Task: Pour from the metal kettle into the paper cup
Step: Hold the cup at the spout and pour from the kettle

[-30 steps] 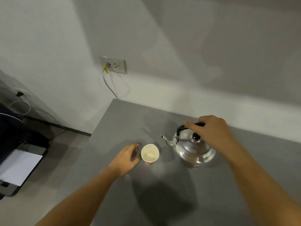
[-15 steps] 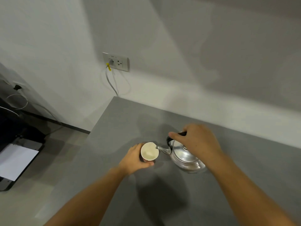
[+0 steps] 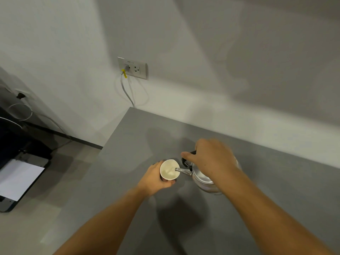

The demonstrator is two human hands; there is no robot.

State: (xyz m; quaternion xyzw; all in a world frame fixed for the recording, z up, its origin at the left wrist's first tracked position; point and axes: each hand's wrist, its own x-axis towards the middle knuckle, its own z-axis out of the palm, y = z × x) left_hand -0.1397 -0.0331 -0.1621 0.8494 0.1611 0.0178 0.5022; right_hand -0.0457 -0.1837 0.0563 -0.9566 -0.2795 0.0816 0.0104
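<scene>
A white paper cup (image 3: pixel 168 172) with a red lower band is held near the middle of the grey table (image 3: pixel 276 181). My left hand (image 3: pixel 154 179) wraps its left side and bottom. The shiny metal kettle (image 3: pixel 203 179) is lifted and tilted left, its spout tip over the cup's open mouth. My right hand (image 3: pixel 211 159) grips the kettle's black handle from above and hides the lid. I cannot tell whether liquid is flowing.
The table's left edge runs diagonally just left of the cup, with floor below. A wall socket (image 3: pixel 133 68) with a white cable hangs above the table's far corner. A dark device carrying white paper (image 3: pixel 18 178) sits at far left.
My left hand closed around the cup. My right hand lifted the kettle, carried it left and tilted it, so the spout now reaches over the cup's mouth.
</scene>
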